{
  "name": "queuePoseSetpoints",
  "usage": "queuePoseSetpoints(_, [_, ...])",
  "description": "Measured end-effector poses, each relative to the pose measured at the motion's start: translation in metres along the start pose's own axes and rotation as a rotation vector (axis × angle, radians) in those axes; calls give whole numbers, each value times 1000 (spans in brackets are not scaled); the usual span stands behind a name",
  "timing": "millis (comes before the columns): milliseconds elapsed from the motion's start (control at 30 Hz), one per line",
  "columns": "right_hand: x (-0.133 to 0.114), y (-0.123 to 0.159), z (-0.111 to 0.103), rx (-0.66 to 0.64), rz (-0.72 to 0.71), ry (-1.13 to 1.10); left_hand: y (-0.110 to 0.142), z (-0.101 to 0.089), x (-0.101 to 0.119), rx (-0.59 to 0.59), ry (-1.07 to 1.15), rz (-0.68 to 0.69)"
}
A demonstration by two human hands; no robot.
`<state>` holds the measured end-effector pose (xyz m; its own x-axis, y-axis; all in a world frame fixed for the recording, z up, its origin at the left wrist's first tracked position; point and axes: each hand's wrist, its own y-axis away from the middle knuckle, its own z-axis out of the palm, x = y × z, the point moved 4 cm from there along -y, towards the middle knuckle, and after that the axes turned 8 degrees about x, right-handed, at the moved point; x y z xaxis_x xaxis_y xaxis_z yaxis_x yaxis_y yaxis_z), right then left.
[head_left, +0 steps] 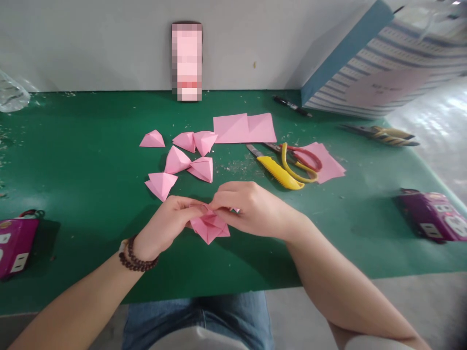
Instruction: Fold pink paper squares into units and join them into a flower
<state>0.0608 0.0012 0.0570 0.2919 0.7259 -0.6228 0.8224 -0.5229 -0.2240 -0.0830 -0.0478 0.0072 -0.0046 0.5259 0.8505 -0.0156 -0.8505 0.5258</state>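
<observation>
My left hand (166,226) and my right hand (250,209) meet over the green table (91,184), both pinching a folded pink paper piece (209,228) just above the table's near part. The left wrist wears a dark bead bracelet. Several folded pink paper triangles (175,160) lie just beyond the hands. A flat pink sheet (244,127) with a crease lies farther back.
A yellow utility knife (279,172) and red-and-yellow scissors (299,158) lie right of centre on more pink sheets (328,165). Purple power strips sit at the left edge (14,243) and right (430,216). A pen (292,105), pliers (383,134) and a striped paper bag (383,63) stand behind.
</observation>
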Motion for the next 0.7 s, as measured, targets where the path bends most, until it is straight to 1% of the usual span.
queuePoseSetpoints(100, [-3,-1,0,-46,13,-7,1,0,1,7,-87,55])
queuePoseSetpoints(167, [-2,-2,-1,-36,49,-23,3,0,3,2,-193,117])
queuePoseSetpoints(233, [2,-3,0,-13,131,-79,5,0,6,1,-299,163])
queuePoseSetpoints(300, [8,-4,1,0,250,-169,6,-1,7,19,-359,178])
queuePoseSetpoints(400, [16,-5,3,-6,402,-271,7,-2,9,31,-367,186])
queuePoseSetpoints(467, [20,-4,3,-11,458,-312,8,-2,10,12,-363,191])
queuePoseSetpoints(533, [19,-4,4,-32,471,-358,8,-2,10,11,-361,195])
queuePoseSetpoints(600, [16,-3,4,-17,446,-354,8,-3,11,37,-362,204])
queuePoseSetpoints(700, [10,-3,2,107,388,-204,9,-4,13,55,-368,223])
